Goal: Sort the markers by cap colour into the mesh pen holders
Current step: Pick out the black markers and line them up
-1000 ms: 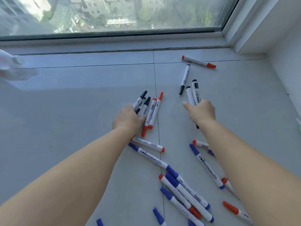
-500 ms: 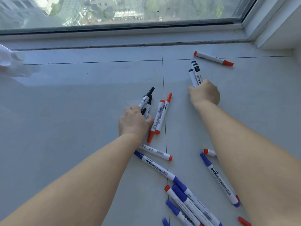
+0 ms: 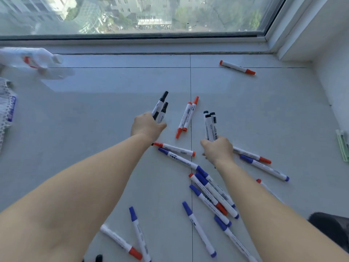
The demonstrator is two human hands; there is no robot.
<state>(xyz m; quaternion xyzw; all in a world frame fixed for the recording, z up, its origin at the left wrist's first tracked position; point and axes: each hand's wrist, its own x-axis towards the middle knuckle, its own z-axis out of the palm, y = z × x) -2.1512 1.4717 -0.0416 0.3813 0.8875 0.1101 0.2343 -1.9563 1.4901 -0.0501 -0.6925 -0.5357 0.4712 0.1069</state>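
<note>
Head view: both hands are closed round bundles of black-capped markers above a tiled sill under a window. The left hand (image 3: 146,127) grips a bundle of black-capped markers (image 3: 160,108), caps pointing away; the right hand (image 3: 217,149) clutches three more black-capped markers (image 3: 210,125) held upright. Red-capped markers (image 3: 186,117) lie as a pair between the hands, one more red-capped marker (image 3: 237,67) lies far off near the window frame, and blue-capped markers (image 3: 213,191) lie heaped nearer the person.

No mesh pen holder can be plainly identified (a pale meshed object (image 3: 5,110) at the left edge may be one; it is too blurred to confirm).

Risks: either fistful may slip, since several smooth barrels are held at one end only; a dropped marker would likely roll into the mixed heap. The right forearm passes close over loose markers and could scatter them.

Barrel printing is present; only "WHITEBOARD" is partly legible.
</note>
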